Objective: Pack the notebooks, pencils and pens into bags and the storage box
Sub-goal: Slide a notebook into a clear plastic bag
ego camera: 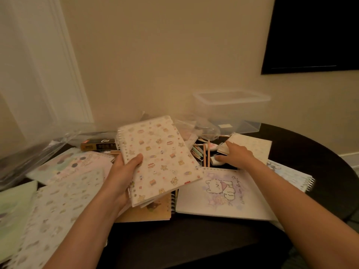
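Gripping a stack of spiral notebooks [161,162], the left hand [124,171] has its thumb pressed flat on the top cover and its fingers curled underneath, holding the stack tilted above the tabletop [194,239]. The top cover is pale, glossy and rectangular, printed with small cakes and bears, with a wire coil along its left edge. The right hand [236,155] reaches forward with its fingers laid over the coil edge of a small cream notebook [252,146], thumb stretched out to the left; whether it pinches the notebook or only rests on it cannot be told. Just left of that hand, loose pencils [206,155] with wooden and pastel barrels lie in a heap. A large white notebook with a cat drawing [223,191] lies flat beneath the right forearm, a kraft-brown notebook [151,212] beside it, and a pale blue notebook [291,175] to the right. More pastel notebooks [58,191] overlap on the left. The storage box [231,105], clear rigid plastic with rounded corners, stands at the far edge against the wall. A dark flat carton [99,145] and crinkled clear plastic bags [29,152] lie at far left. The tabletop is dark and round.
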A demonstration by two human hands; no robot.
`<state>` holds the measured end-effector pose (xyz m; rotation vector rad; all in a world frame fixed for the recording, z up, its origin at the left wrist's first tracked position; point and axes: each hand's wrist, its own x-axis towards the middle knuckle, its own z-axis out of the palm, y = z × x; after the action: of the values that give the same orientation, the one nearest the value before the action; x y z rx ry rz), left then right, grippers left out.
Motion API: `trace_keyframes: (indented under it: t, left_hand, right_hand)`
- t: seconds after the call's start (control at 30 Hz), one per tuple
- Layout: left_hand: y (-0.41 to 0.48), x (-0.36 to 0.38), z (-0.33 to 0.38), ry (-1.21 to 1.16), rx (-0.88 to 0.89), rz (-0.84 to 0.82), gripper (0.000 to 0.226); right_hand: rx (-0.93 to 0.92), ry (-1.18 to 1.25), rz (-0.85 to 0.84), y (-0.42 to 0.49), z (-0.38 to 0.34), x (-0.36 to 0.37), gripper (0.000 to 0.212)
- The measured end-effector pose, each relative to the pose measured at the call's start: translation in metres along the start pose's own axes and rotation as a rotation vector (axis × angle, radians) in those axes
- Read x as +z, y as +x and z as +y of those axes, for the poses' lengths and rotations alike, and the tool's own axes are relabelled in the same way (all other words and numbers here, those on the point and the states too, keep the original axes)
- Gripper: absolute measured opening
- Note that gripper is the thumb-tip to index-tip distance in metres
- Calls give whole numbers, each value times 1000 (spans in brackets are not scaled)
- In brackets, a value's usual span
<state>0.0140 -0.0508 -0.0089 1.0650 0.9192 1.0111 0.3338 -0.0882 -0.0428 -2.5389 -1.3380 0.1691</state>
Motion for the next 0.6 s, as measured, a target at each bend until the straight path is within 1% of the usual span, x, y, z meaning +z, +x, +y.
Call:
trace_keyframes:
  t: [0.13,0.2,0.3,0.43,0.5,0.6]
  left_hand:
    - [5,4,-5,-3,-31,14,39]
    - [7,5,-7,-7,-40,14,41]
    - [8,4,-8,-6,-47,3,42]
    - [8,4,-7,6,-53,-4,43]
    - [8,4,-6,12,-54,-4,42]
    - [9,4,-6,11,-60,-2,42]
  right_hand:
    - [-43,-204,144,-7,-3,-5,47]
    - [-94,-312,147,-10,-5,-8,35]
    - [-161,-421,82,-11,-9,-16,33]
    - [-245,-469,89,-11,-6,-26,39]
    - [-208,-441,103,-10,-3,-27,37]
    - [-89,-354,175,-11,4,-24,28]
